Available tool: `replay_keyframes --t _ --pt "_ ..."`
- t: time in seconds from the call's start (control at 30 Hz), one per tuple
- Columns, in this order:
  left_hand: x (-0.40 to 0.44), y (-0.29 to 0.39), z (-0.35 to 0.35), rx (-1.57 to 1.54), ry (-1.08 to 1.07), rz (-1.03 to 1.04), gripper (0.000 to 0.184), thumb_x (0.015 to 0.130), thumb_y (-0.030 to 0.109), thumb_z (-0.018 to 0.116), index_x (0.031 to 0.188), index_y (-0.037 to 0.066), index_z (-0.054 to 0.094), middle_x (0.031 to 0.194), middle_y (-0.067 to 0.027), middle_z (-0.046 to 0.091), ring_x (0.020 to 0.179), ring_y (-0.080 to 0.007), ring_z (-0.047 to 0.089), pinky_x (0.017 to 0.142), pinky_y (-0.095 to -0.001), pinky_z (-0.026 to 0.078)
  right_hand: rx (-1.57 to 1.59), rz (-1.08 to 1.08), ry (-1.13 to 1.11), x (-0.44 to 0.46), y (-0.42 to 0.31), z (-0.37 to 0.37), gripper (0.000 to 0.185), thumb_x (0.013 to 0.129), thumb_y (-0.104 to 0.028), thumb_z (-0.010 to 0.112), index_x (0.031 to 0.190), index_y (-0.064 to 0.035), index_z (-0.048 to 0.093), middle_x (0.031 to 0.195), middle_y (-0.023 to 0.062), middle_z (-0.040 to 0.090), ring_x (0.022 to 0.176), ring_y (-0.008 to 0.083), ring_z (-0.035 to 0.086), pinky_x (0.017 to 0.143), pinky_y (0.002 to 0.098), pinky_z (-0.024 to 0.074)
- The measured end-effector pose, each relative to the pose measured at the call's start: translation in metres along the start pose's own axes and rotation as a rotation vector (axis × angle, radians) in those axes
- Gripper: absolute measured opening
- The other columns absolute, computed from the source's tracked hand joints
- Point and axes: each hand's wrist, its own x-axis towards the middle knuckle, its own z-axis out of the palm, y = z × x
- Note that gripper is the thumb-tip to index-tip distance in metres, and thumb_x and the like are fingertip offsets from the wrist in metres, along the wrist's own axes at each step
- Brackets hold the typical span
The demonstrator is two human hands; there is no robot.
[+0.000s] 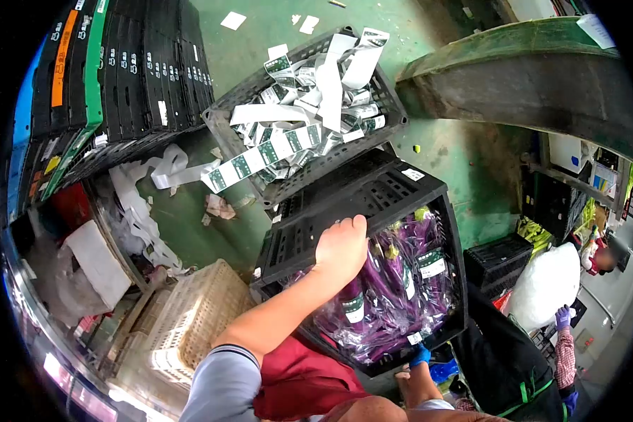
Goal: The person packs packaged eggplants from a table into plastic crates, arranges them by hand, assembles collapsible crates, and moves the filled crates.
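Left hand, gloved right hand at crate — bagged eggplants inside

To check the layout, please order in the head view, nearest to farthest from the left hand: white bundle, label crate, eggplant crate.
1. Eggplant crate: left hand on its edge.
2. Label crate: toward the picture's top.
3. White bundle: far right.

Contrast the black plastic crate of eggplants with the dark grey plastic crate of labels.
The black plastic crate holds purple eggplants in clear wrap; the dark grey plastic crate holds tangled paper label strips. Eggplants sit inside the black crate; strips trail over the grey crate's rim. The left hand is on the black crate; no hand touches the grey one. Both have perforated walls.
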Motion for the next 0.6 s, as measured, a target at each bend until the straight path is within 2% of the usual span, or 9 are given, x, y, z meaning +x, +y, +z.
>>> replay_keyframes --t 0.13,0.17,0.27,0.3,0.33,0.4,0.5,0.53,0.6 --pt "0.007 0.012 0.01 0.051 0.044 0.059 0.025 0.071 0.018 0.063 0.082 0.003 0.046 0.073 -0.0117 0.056 0.069 -0.0272 0.059 0.061 -0.0355 0.048 0.013 0.089 -0.056 0.015 0.008 -0.013 0.009 0.079 -0.016 0.06 0.086 -0.0115 0.06 0.066 0.0016 0.054 0.053 0.0187 0.049 0.045 0.0321 0.0394" --pt "0.008 0.013 0.012 0.039 0.052 0.074 0.021 0.071 0.016 0.06 0.081 0.003 0.047 0.073 -0.0129 0.056 0.069 -0.0276 0.059 0.061 -0.0357 0.048 0.082 0.099 -0.164 0.015 0.008 -0.02 0.013 0.081 -0.021 0.058 0.089 -0.0109 0.061 0.07 0.0025 0.057 0.055 0.0198 0.051 0.047 0.0326 0.0408" --pt "0.013 0.016 0.014 -0.027 0.041 0.07 0.016 0.073 0.013 0.056 0.079 0.002 0.047 0.072 -0.014 0.056 0.068 -0.028 0.059 0.06 -0.0365 0.048 -0.049 0.106 -0.047 0.019 0.008 -0.019 0.013 0.084 -0.022 0.055 0.09 -0.0121 0.061 0.073 0.0019 0.059 0.057 0.0204 0.052 0.047 0.0323 0.041" --pt "0.013 0.015 0.013 -0.017 0.045 0.077 0.012 0.073 0.012 0.051 0.079 0.002 0.048 0.071 -0.0149 0.056 0.067 -0.0283 0.059 0.059 -0.0377 0.048 -0.029 0.137 -0.081 0.017 0.006 -0.018 0.016 0.087 -0.024 0.049 0.09 -0.0126 0.061 0.075 0.0017 0.059 0.059 0.0207 0.053 0.049 0.033 0.0414" --pt "0.011 0.013 0.014 0.005 0.058 0.081 0.012 0.073 0.012 0.05 0.079 0.002 0.048 0.071 -0.0139 0.056 0.066 -0.0275 0.059 0.058 -0.0377 0.048 0.005 0.161 -0.326 0.021 0.008 -0.023 0.026 0.087 -0.03 0.046 0.099 -0.0109 0.058 0.091 0.0087 0.06 0.078 0.0266 0.056 0.073 0.0401 0.0467" --pt "0.011 0.012 0.014 0.039 0.086 0.065 0.012 0.074 0.012 0.05 0.08 0.002 0.048 0.07 -0.0124 0.056 0.066 -0.0264 0.059 0.057 -0.0373 0.048 0.029 0.246 -0.264 0.031 0.004 -0.031 0.027 0.086 -0.03 0.045 0.099 -0.0103 0.058 0.094 0.0102 0.06 0.082 0.0275 0.057 0.076 0.0405 0.0468" --pt "0.009 0.009 0.016 -0.002 0.13 0.113 0.02 0.072 0.018 0.057 0.082 0.003 0.048 0.08 -0.0118 0.056 0.072 -0.0244 0.058 0.061 -0.0342 0.048 -0.092 0.301 -0.253 0.045 -0.002 -0.036 0.026 0.085 -0.03 0.046 0.096 -0.0102 0.059 0.093 0.0106 0.061 0.083 0.0284 0.057 0.078 0.0411 0.0466" --pt "0.006 0.007 0.013 -0.062 0.116 0.133 0.03 0.07 0.02 0.062 0.091 0.002 0.05 0.091 -0.0136 0.053 0.082 -0.0253 0.055 0.069 -0.0349 0.047 -0.131 0.315 -0.239 0.047 -0.006 -0.04 0.026 0.084 -0.029 0.046 0.096 -0.0101 0.059 0.092 0.0107 0.062 0.083 0.0287 0.058 0.078 0.0413 0.0465" --pt "-0.012 0.003 -0.012 -0.164 0.286 0.184 0.039 0.069 0.019 0.064 0.1 0.001 0.05 0.098 -0.0145 0.048 0.091 -0.0279 0.05 0.076 -0.0376 0.044 -0.198 0.29 -0.239 0.031 -0.017 -0.037 0.022 0.084 -0.026 0.046 0.093 -0.0087 0.058 0.089 0.0089 0.059 0.08 0.0261 0.055 0.076 0.0392 0.0455"
